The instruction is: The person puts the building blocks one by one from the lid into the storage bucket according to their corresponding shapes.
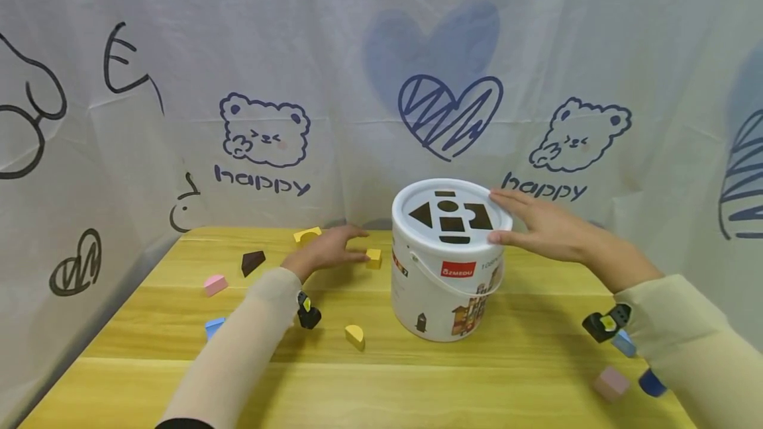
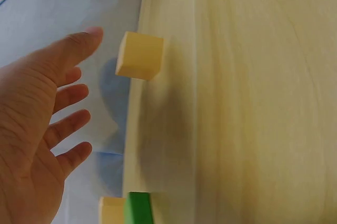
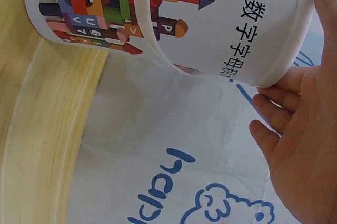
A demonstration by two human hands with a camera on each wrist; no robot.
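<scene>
A white toy-block bucket (image 1: 429, 290) with a wire-like handle stands on the wooden table. Its lid (image 1: 426, 194) has several shaped cutouts, among them a triangle, a circle and a square. My right hand (image 1: 551, 230) touches the right side of the lid's rim, thumb in front and fingers behind, fairly straight. Left of the bucket, my left hand (image 1: 324, 250) reaches out with its fingers spread apart. A small yellow cube (image 2: 141, 56) sits just beyond that thumb, near the table's back edge; a gap shows between them in the left wrist view.
Left on the table lie a yellow arch block (image 1: 306, 236), a dark block (image 1: 253, 261), a pink block (image 1: 215, 285) and a blue block (image 1: 214, 327). A yellow half-round block (image 1: 355, 337) lies in front. A pink cube (image 1: 612, 384) and blue blocks lie by the right forearm. Behind hangs a printed curtain (image 1: 346, 85).
</scene>
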